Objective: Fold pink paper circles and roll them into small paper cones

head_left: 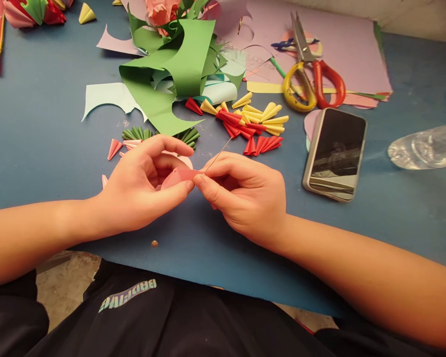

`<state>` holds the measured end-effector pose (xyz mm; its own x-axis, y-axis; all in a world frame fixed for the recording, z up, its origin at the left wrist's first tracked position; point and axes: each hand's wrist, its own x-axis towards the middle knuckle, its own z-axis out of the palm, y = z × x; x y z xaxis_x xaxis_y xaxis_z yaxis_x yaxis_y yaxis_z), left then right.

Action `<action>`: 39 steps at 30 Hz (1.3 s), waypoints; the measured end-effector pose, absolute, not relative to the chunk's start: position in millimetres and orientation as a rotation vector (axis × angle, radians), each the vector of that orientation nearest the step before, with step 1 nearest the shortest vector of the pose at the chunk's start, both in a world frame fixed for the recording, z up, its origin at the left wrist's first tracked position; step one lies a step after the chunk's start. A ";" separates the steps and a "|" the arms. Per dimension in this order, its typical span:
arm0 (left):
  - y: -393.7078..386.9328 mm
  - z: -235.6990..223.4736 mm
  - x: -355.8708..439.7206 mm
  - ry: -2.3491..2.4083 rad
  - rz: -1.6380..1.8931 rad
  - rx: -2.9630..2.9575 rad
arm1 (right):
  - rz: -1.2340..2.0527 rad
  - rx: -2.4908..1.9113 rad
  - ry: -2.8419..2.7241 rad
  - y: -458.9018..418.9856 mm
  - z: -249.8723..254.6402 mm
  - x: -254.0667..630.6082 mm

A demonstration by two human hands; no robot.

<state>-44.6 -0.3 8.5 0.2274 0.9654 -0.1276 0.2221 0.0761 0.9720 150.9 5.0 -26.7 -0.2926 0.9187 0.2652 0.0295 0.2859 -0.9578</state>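
A paper piece (180,177) sits between left hand (141,181) and right hand (250,196) at the table's (40,148) near side, paper cones (245,124) behind, offcuts (193,57) farther still; right, scissors (304,64) rest partly on sheets (353,54), a phone (336,153) nearer, a bottle (429,146) beyond its right edge.

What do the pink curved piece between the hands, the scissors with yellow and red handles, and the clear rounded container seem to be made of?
Pink curved piece: probably matte paper, thin and bent.
Scissors: greyish, reflective metal blades; handles likely plastic, solid bright colours.
Clear rounded container: see-through with glints; plastic or glass, can't tell.
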 end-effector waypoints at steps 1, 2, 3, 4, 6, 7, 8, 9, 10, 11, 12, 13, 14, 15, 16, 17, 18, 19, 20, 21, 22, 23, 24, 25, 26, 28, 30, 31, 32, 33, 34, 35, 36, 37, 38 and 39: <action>-0.6 8.6 -44.4 1.226 0.845 1.387 | 1.171 -0.890 -1.580 5.2 -26.8 150.7; -0.8 8.4 -44.4 1.228 0.846 1.386 | 1.189 -0.892 -1.562 5.7 -26.8 150.4; -1.0 7.8 -44.3 1.227 0.845 1.381 | 1.212 -0.902 -1.537 6.2 -26.7 150.1; -1.2 7.0 -44.3 1.221 0.845 1.373 | 1.237 -0.921 -1.508 6.9 -26.3 149.7; -1.4 4.7 -44.2 1.197 0.843 1.355 | 1.290 -0.963 -1.448 8.2 -25.0 149.0; -1.5 3.4 -44.0 1.188 0.844 1.349 | 1.312 -0.976 -1.423 8.7 -24.3 148.5; -1.6 2.1 -43.7 1.184 0.853 1.347 | 1.329 -0.980 -1.403 9.1 -23.5 148.1; -1.7 0.9 -43.2 1.184 0.866 1.350 | 1.338 -0.974 -1.387 9.3 -22.9 147.7; -1.7 -0.1 -42.7 1.187 0.882 1.356 | 1.344 -0.963 -1.378 9.3 -22.5 147.3; -1.8 -1.0 -42.3 1.191 0.896 1.361 | 1.347 -0.952 -1.373 9.2 -22.3 146.9; -1.8 -1.6 -41.9 1.191 0.908 1.365 | 1.349 -0.940 -1.371 9.1 -22.4 146.7; -1.8 -2.0 -41.6 1.190 0.916 1.366 | 1.352 -0.930 -1.369 9.0 -22.7 146.4; -1.7 -2.2 -41.5 1.188 0.922 1.366 | 1.355 -0.920 -1.369 9.0 -23.3 146.3; -1.7 -2.2 -41.5 1.187 0.925 1.364 | 1.357 -0.913 -1.370 9.0 -24.0 146.3; -1.7 -2.1 -41.6 1.186 0.927 1.362 | 1.354 -0.904 -1.373 9.0 -24.8 146.3; -1.7 -1.7 -41.7 1.188 0.929 1.362 | 1.348 -0.893 -1.376 9.1 -25.6 146.4; -1.8 -1.4 -41.9 1.190 0.927 1.363 | 1.341 -0.885 -1.380 9.2 -26.4 146.5; -1.8 -1.0 -42.1 1.192 0.924 1.365 | 1.335 -0.880 -1.386 9.2 -26.9 146.6; -1.9 -0.7 -42.2 1.191 0.923 1.371 | 1.328 -0.875 -1.391 9.2 -27.3 146.8; -2.0 -0.6 -42.3 1.189 0.924 1.378 | 1.321 -0.874 -1.394 9.2 -27.5 146.9; -2.1 -0.7 -42.4 1.185 0.927 1.386 | 1.315 -0.875 -1.396 9.3 -27.5 146.9; -2.3 -0.8 -42.4 1.180 0.930 1.393 | 1.312 -0.879 -1.395 9.3 -27.4 146.9; -2.4 -1.1 -42.4 1.177 0.935 1.398 | 1.311 -0.882 -1.392 9.3 -27.2 146.8; -2.6 -1.4 -42.3 1.177 0.943 1.401 | 1.314 -0.885 -1.387 9.4 -27.0 146.7; -2.7 -1.6 -42.2 1.180 0.949 1.403 | 1.320 -0.889 -1.383 9.5 -26.9 146.6; -2.8 -1.6 -41.8 1.192 0.966 1.402 | 1.330 -0.894 -1.376 9.4 -26.8 146.1; -2.6 -1.0 -41.4 1.205 0.975 1.393 | 1.331 -0.888 -1.379 9.1 -27.0 145.8; -2.4 -0.5 -41.2 1.206 0.976 1.385 | 1.327 -0.879 -1.383 8.8 -27.2 145.7; -2.2 -0.1 -41.1 1.204 0.977 1.376 | 1.321 -0.870 -1.391 8.4 -27.3 145.6; -2.1 0.2 -41.1 1.200 0.978 1.367 | 1.311 -0.861 -1.400 8.1 -27.4 145.6; -1.9 0.4 -41.2 1.194 0.977 1.358 | 1.299 -0.857 -1.410 7.7 -27.4 145.7; -1.8 0.4 -41.4 1.188 0.976 1.348 | 1.284 -0.857 -1.419 7.5 -27.4 145.8; -1.7 0.2 -41.6 1.180 0.973 1.334 | 1.271 -0.860 -1.427 7.2 -27.4 146.0; -1.6 -0.3 -41.9 1.170 0.972 1.313 | 1.260 -0.865 -1.433 7.1 -27.4 146.2; -1.3 -0.8 -42.1 1.158 0.976 1.286 | 1.254 -0.870 -1.438 6.9 -27.5 146.4; -1.0 -1.5 -42.4 1.143 0.985 1.258 | 1.250 -0.874 -1.440 6.9 -27.6 146.6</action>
<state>-42.4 -1.0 -1.5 0.1838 0.9786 -0.0929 0.0528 0.0845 0.9950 146.6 6.9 -27.6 -0.2418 0.9450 0.2204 -0.0853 0.2056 -0.9749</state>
